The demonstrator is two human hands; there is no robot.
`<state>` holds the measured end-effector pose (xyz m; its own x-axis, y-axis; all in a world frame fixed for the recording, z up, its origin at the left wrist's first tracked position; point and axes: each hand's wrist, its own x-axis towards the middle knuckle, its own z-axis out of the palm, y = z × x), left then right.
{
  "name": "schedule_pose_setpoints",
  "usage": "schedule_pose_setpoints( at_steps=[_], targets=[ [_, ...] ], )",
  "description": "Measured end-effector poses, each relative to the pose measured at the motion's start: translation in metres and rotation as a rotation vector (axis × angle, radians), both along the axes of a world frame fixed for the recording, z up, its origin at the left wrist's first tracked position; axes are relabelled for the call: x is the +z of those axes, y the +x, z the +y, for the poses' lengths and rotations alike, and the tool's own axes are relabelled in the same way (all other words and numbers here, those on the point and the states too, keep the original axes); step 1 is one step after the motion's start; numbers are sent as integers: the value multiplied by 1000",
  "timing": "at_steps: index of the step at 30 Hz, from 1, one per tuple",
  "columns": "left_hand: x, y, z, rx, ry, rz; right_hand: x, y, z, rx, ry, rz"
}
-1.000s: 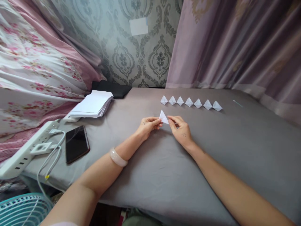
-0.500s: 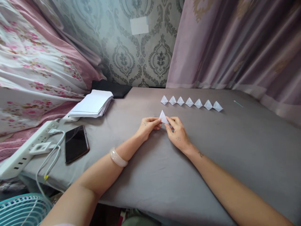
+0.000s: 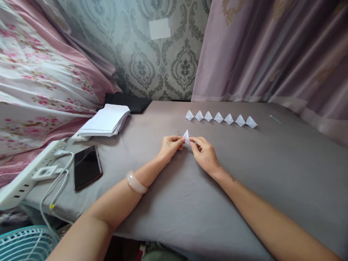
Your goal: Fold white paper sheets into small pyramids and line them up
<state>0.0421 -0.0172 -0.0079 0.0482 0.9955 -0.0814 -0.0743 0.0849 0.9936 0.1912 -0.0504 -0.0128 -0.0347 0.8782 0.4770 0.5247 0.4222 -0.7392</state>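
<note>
A small piece of folded white paper (image 3: 186, 137) with a pointed top is held between my two hands above the grey-covered table (image 3: 163, 203). My left hand (image 3: 172, 145) pinches its left side between thumb and fingers. On the other side, the thumb and fingertips of my right hand (image 3: 203, 151) close on its right edge. Farther back stands a row of several small folded paper boats (image 3: 218, 117), white and spaced side by side. The lower part of the held paper is partly hidden by my fingers.
To the left lie a stack of white paper (image 3: 104, 121), a black flat item (image 3: 136, 104) behind it, and a smartphone (image 3: 87, 167). A power strip (image 3: 32, 170) with cables runs along the left edge. A teal fan (image 3: 27, 243) stands below. Curtains (image 3: 244, 54) hang at right.
The folded paper has turned and looks narrower, its tip slightly lower. My right fingers have shifted a little left, closer to my left hand. The row of boats stays put.
</note>
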Motion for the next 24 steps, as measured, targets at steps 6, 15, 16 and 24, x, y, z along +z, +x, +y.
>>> schedule_pose_setpoints(
  at_steps=[6,15,16,24],
  targets=[
    [1,2,-3,-42,100,58,-2,3,9,-27,-238,266],
    [0,2,-6,-121,236,200,7,8,10,5,-503,512],
    [0,3,-6,-127,249,206,9,9,10,27,-557,553],
    [8,3,-7,-274,47,-81,22,18,8,277,-770,769]
  ],
)
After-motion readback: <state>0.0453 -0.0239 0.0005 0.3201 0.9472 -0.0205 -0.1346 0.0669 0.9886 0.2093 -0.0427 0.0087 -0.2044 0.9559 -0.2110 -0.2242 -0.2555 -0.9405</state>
